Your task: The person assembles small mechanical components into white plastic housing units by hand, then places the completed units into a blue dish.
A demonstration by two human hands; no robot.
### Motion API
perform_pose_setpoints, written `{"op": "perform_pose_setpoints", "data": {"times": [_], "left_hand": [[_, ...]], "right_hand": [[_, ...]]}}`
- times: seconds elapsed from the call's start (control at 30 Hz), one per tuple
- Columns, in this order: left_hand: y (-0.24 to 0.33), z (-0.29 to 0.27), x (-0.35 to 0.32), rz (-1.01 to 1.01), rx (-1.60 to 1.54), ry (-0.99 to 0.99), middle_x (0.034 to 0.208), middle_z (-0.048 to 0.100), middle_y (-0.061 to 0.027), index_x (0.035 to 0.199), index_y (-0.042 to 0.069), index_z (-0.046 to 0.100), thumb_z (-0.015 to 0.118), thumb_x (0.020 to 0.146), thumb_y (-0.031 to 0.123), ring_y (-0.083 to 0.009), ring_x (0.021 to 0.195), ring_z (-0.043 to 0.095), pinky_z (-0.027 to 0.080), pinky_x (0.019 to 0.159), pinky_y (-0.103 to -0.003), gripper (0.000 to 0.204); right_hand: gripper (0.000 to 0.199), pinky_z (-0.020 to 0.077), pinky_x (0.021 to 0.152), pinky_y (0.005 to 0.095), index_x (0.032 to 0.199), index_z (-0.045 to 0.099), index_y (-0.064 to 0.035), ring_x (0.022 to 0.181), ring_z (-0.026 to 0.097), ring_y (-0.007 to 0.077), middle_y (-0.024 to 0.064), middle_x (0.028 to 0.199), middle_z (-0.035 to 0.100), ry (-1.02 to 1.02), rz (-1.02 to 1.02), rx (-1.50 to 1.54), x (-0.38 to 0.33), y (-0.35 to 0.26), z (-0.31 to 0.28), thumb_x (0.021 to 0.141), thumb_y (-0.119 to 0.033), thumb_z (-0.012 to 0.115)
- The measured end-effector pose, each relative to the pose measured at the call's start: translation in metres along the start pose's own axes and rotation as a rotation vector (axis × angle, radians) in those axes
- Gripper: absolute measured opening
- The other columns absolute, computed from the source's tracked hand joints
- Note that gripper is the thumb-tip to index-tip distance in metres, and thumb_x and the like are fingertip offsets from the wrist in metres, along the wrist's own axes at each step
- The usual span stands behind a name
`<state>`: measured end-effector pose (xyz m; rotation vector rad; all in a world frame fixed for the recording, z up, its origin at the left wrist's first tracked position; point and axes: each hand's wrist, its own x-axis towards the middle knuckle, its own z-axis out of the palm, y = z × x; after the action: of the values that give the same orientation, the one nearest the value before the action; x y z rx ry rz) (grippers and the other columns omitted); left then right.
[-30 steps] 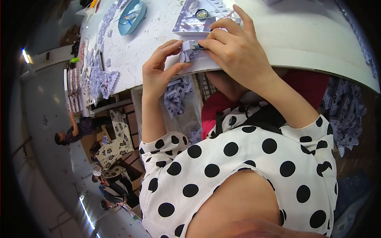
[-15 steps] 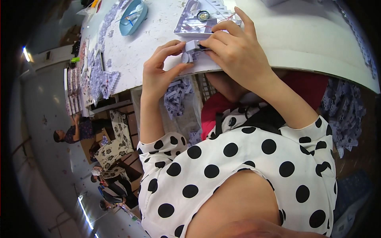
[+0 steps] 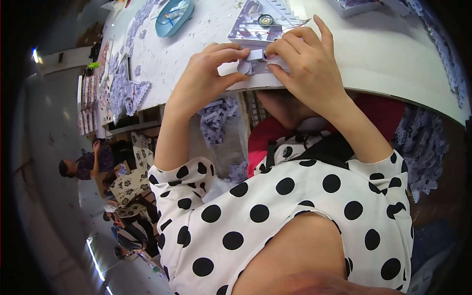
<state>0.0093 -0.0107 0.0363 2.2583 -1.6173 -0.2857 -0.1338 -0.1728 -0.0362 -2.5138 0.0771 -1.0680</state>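
the white surface (image 3: 383,54) curves across the top of the view, its near edge in front of the person; things on it sit a little further right and higher in view than half a second ago, and more of a pale case (image 3: 354,7) shows at the upper right. the dotted top (image 3: 305,195) fills the lower middle, and its left sleeve is further out to the left than before. below the surface, a heap (image 3: 420,147) of white toothed pieces hangs at the right, and a bin (image 3: 243,132) with small white parts (image 3: 216,120) stands between the forearms. the left hand (image 3: 209,69) grasps the block, thumb below and forefinger above, at its left end. the right hand (image 3: 300,56) is at the block's other end; its thumb now stands apart from the forefinger, where earlier the fingertips were pinched together. whether it grips anything i cannot tell. the white tray (image 3: 246,41) lies just beyond the hands, the blue bowl (image 3: 164,30) to its left. the block (image 3: 254,55) is at the surface's near edge, between the hands. a round speaker (image 3: 265,20) sits in the tray.
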Motion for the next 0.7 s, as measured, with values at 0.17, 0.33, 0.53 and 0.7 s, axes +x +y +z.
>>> {"op": "perform_pose_setpoints", "data": {"times": [0.17,0.33,0.53,0.7], "left_hand": [[-0.002,0.002,-0.002,0.025,0.002,0.039,0.117,0.067,-0.0121,0.115,0.004,0.069,0.080,0.077,0.014,-0.0249,0.106,0.063,0.049,0.090,-0.034,0.041],[-0.023,0.013,-0.015,-0.092,-0.250,0.119,0.107,0.068,-0.0121,0.118,0.007,0.069,0.077,0.081,0.019,-0.0262,0.098,0.064,0.051,0.084,-0.036,0.040],[-0.015,0.026,-0.017,0.027,-0.015,0.356,0.100,0.066,-0.0126,0.110,0.004,0.066,0.075,0.077,0.008,-0.0271,0.093,0.063,0.051,0.081,-0.038,0.034],[-0.013,0.030,-0.015,0.019,-0.015,0.408,0.096,0.065,-0.0125,0.105,0.002,0.065,0.073,0.074,0.001,-0.0259,0.091,0.063,0.050,0.083,-0.034,0.032]], "right_hand": [[0.032,0.0225,0.114,0.0550,0.103,0.069,-0.0150,0.113,0.054,0.0182,-0.0038,0.097,0.065,0.073,-0.179,-0.032,0.008,0.000,0.011,0.072,-0.017,0.076],[0.024,0.0220,0.115,0.0548,0.099,0.070,-0.0125,0.109,0.056,0.0154,-0.0044,0.094,0.067,0.000,-0.235,-0.184,0.018,0.000,0.029,0.075,-0.014,0.071],[0.019,0.0264,0.114,0.0505,0.094,0.070,-0.0102,0.101,0.058,0.0157,-0.0016,0.086,0.067,-0.026,-0.276,-0.122,0.027,0.006,0.036,0.076,-0.014,0.070],[0.017,0.0285,0.113,0.0478,0.092,0.070,-0.0084,0.099,0.059,0.0171,0.0008,0.084,0.067,0.017,-0.292,-0.058,0.033,0.004,0.035,0.076,-0.013,0.070]]}}
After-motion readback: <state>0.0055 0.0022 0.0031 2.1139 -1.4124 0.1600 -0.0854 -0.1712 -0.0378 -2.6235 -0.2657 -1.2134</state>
